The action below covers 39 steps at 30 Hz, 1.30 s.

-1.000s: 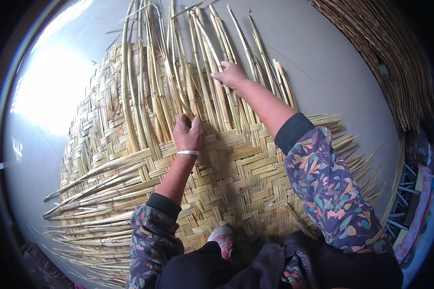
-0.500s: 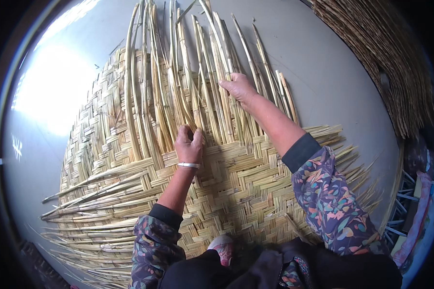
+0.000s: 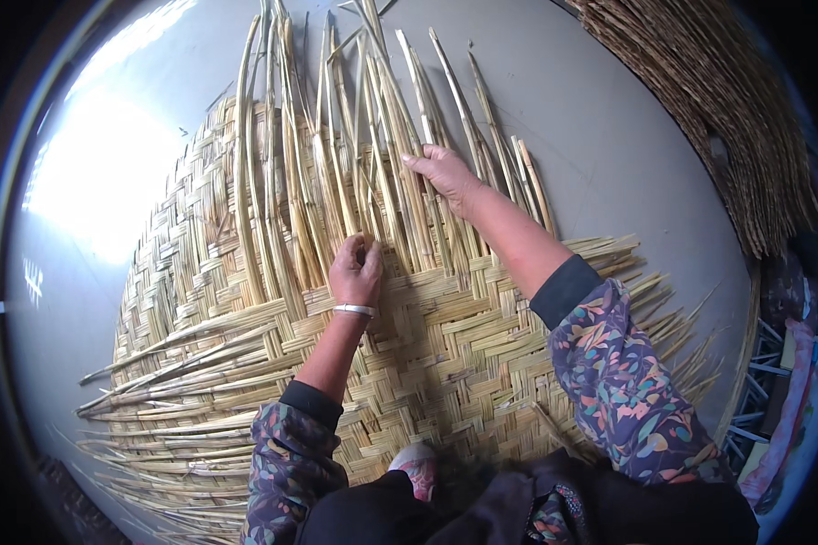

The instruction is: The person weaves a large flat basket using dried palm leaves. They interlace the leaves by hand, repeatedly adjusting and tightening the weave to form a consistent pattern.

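A large mat (image 3: pixel 482 336) of split straw-coloured reeds lies on the floor, woven in a herringbone pattern. Several loose reed strips (image 3: pixel 295 209) stand out from its woven part toward the far side. With curled fingers, my left hand (image 3: pixel 356 271) grips a reed strip close to the edge of the weave; a white bracelet circles that wrist. Farther off and to the right, my right hand (image 3: pixel 443 174) is closed around reed strips partway along their length. The tips of the fingers are partly hidden in both hands.
Loose reed ends fan out at the mat's left (image 3: pixel 182 427) and right (image 3: pixel 673 336). A stack of brown stalks (image 3: pixel 709 109) lies at the far right on the grey floor (image 3: pixel 600 136). Below it, a metal rack (image 3: pixel 759 391) stands near the right rim. My shoe (image 3: pixel 415 468) rests on the mat.
My right hand has shifted slightly left with the strips it holds, whose far ends have swung left. My left hand has stayed almost in place.
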Each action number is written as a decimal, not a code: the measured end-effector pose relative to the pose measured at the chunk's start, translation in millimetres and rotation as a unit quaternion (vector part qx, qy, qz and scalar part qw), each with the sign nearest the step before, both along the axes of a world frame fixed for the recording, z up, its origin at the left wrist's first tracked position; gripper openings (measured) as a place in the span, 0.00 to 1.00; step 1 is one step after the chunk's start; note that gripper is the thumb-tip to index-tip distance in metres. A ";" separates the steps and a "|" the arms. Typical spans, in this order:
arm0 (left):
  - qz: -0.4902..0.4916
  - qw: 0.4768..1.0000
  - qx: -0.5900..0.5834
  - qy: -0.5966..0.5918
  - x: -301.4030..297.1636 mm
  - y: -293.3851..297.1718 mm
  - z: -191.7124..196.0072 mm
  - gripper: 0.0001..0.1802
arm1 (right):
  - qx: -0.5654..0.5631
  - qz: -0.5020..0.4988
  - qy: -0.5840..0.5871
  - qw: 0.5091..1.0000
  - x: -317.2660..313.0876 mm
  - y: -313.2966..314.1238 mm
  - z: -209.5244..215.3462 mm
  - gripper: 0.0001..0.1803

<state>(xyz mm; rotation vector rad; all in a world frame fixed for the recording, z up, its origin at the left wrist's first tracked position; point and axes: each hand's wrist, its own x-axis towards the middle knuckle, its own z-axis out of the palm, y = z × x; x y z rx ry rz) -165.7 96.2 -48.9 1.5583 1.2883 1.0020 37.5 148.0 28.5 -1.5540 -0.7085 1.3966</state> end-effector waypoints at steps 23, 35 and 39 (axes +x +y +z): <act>-0.292 0.896 -0.208 0.261 25.6 28.9 63.5 0.15 | -0.034 -0.079 -0.045 0.995 26.6 -99.9 3.7 0.07; -0.219 0.877 0.256 0.343 -12.6 -58.1 33.0 0.24 | -0.062 -0.169 -0.158 0.971 10.3 -153.9 -5.8 0.03; -0.251 0.844 0.242 0.408 -15.6 -64.1 36.2 0.30 | -0.012 -0.139 -0.364 0.921 9.3 -159.5 -23.9 0.05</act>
